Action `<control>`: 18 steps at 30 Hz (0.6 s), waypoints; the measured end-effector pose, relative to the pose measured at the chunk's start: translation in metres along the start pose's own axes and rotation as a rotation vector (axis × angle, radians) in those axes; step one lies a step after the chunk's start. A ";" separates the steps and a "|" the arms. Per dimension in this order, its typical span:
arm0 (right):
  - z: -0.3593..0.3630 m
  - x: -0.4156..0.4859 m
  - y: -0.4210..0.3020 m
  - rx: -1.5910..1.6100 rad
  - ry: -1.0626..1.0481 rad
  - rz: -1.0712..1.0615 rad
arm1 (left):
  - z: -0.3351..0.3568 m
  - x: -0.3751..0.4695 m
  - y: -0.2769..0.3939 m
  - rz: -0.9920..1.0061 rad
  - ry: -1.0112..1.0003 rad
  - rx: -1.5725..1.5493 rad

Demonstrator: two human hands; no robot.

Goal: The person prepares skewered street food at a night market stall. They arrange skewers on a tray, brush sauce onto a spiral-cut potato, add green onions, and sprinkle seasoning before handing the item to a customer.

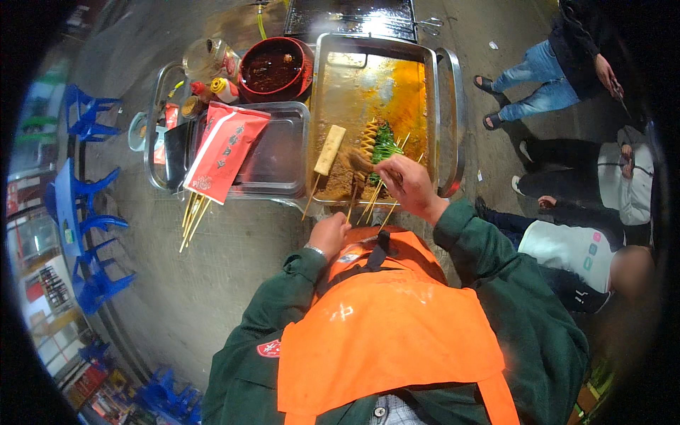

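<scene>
Over the near right part of a metal tray [433, 111], my right hand [408, 183] is closed on a brush [361, 161], its head down at the sauce. My left hand [329, 232] pinches a wooden skewer [351, 204] at the tray's near edge; the food on that skewer is mostly hidden by the brush. To the left lies a pale, flat rectangular piece of food [330, 150] on a stick. Beyond the brush are a spiral-cut skewer [368, 137] and a skewer of green leafy vegetables [384, 146], with several stick ends pointing towards me.
Left of the tray, a red paper bag [226, 149] with skewers rests across a clear plastic container [305, 125]. Behind it stand a red pot [305, 69] of dark sauce and squeeze bottles [224, 90]. A griddle [324, 21] is at the far edge. Several people stand at the right.
</scene>
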State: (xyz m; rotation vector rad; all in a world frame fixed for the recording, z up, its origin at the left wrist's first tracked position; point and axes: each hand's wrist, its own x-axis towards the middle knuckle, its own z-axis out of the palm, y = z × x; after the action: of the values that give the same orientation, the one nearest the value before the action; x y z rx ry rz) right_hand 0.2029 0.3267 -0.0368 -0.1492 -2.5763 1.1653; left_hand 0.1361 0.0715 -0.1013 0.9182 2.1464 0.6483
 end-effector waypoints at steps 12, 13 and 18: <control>0.060 0.068 0.045 0.192 0.120 0.285 | -0.035 0.002 -0.034 -0.189 0.400 0.251; 0.059 0.070 0.043 0.078 0.145 0.202 | -0.031 0.004 -0.035 -0.212 0.393 0.189; 0.056 0.046 0.004 -0.168 -0.115 -0.272 | -0.016 -0.004 -0.031 -0.173 0.360 0.010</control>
State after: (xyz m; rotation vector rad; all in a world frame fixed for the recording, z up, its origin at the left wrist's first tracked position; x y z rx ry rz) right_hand 0.1411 0.2995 -0.0643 0.2320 -2.6869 0.8830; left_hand 0.1125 0.0464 -0.1104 0.6469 2.5149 0.7605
